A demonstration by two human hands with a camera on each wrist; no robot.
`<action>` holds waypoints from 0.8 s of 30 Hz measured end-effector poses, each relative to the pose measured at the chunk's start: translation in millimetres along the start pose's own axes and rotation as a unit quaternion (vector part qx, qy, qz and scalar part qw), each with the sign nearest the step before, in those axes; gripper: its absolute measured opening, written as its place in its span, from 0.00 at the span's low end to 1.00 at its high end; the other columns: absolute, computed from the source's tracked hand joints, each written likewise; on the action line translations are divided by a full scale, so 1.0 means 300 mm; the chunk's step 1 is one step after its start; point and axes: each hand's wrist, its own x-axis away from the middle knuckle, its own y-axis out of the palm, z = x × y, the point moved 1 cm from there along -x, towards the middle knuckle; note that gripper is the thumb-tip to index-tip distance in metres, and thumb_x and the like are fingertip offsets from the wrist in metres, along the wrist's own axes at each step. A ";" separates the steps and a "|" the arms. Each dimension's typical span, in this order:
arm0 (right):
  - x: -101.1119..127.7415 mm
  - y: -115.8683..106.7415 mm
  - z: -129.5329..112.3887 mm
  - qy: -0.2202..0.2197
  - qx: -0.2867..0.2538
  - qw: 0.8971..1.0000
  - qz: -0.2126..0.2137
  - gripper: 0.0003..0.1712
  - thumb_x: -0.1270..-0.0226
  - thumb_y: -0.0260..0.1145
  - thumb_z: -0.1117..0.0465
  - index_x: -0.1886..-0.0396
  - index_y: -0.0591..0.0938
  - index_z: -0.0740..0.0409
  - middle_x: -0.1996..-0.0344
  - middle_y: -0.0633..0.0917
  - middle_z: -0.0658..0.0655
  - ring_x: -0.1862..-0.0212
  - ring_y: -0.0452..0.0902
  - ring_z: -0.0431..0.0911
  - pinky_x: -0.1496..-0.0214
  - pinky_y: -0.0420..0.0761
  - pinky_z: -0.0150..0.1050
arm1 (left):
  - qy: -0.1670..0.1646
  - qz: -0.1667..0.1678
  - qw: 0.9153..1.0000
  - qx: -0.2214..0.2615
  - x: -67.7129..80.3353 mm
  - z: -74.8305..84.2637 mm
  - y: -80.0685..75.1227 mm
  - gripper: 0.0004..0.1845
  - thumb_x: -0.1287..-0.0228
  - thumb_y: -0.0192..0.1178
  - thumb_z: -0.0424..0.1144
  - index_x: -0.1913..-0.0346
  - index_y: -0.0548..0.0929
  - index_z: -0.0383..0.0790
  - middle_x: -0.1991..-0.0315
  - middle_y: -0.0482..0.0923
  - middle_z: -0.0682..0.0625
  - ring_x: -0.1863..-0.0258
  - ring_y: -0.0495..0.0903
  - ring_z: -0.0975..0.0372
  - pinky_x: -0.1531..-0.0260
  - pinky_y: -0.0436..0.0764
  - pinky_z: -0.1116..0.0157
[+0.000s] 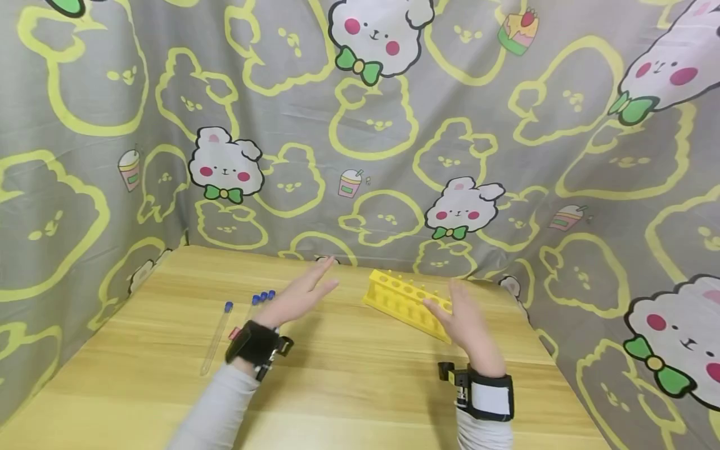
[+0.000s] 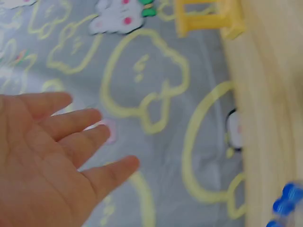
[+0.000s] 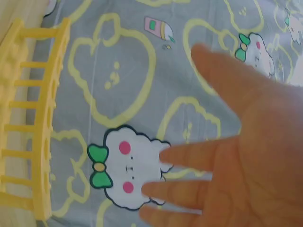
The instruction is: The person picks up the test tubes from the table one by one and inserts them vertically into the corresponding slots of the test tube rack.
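A yellow test tube rack (image 1: 402, 303) stands at the right of the wooden table, with round holes along its top. My right hand (image 1: 469, 325) hovers at the rack's right end, fingers extended and holding nothing; the right wrist view shows the palm apart from the rack (image 3: 45, 123). Over the left part of the table is my left hand (image 1: 295, 297), its fingers straight and spread, also empty. Beside it lie several test tubes with blue caps (image 1: 263, 297), mostly hidden behind the hand. One clear blue-capped test tube (image 1: 216, 337) lies apart, farther left.
The wooden table (image 1: 349, 387) ends at a grey curtain (image 1: 304, 112) with rabbit prints, which encloses the back and both sides. Each wrist wears a black strap (image 1: 255, 344) with a small camera.
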 end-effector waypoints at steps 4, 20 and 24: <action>0.002 -0.030 0.040 0.053 -0.035 0.998 -0.011 0.50 0.25 0.48 0.41 0.27 0.44 0.79 0.28 0.48 0.80 0.27 0.43 0.73 0.25 0.48 0.64 | -0.008 -0.027 0.996 0.081 -0.110 -0.015 0.047 0.39 0.28 0.31 0.68 0.22 0.45 0.50 0.21 0.40 0.52 0.21 0.44 0.54 0.24 0.46 0.50; -0.040 0.023 0.216 0.148 -0.039 0.987 -0.047 0.55 0.28 0.39 0.31 0.31 0.54 0.83 0.32 0.57 0.83 0.31 0.53 0.76 0.30 0.60 0.67 | -0.107 -0.124 0.963 0.213 -0.324 -0.064 0.210 0.45 0.35 0.23 0.76 0.22 0.42 0.55 0.20 0.38 0.49 0.21 0.39 0.52 0.25 0.40 0.42; -0.056 0.051 0.236 0.138 -0.030 0.988 -0.061 0.53 0.27 0.38 0.32 0.34 0.60 0.82 0.34 0.62 0.82 0.33 0.58 0.75 0.33 0.64 0.66 | -0.083 -0.135 0.962 0.221 -0.330 -0.051 0.244 0.44 0.32 0.22 0.72 0.22 0.43 0.49 0.21 0.40 0.45 0.21 0.41 0.50 0.25 0.43 0.42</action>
